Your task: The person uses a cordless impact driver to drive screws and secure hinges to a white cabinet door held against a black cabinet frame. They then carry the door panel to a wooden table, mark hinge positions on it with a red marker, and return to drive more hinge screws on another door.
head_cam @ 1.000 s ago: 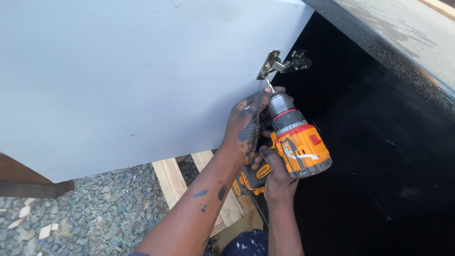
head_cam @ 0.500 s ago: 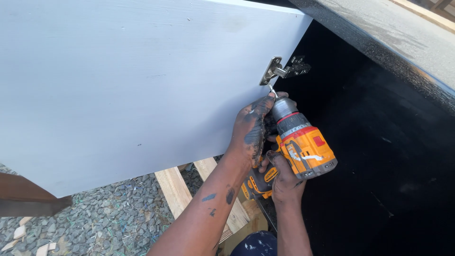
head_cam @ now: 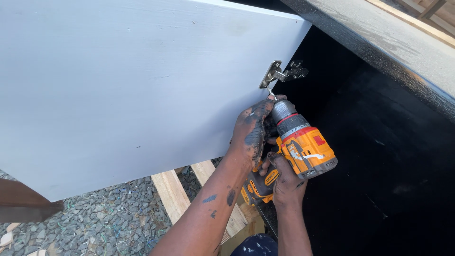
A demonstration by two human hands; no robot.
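The right hand (head_cam: 284, 182) is wrapped tight around the handle of a yellow and black cordless drill (head_cam: 296, 149), fingers closed on the grip. The drill points up and to the left, and its thin bit meets the lower end of a metal hinge (head_cam: 277, 73) fixed near the right edge of a large white panel (head_cam: 132, 90). The left hand (head_cam: 253, 130), smeared with dark paint, lies flat against the panel just beside the drill's chuck; its fingers are spread and curve loosely around the front of the chuck, gripping nothing firmly that can be seen. The hinge's dark arm sticks out past the panel edge into the black opening (head_cam: 379, 156) of the cabinet.

Against the view half a second ago, the drill and both hands sit in nearly the same place under the hinge, the bit at the same lower screw spot; the panel edge and hinge have shifted only slightly in the view.

Below the panel lie grey gravel (head_cam: 104, 213) and pale wooden slats (head_cam: 173, 194). A grey slab (head_cam: 379, 33) runs across the top right
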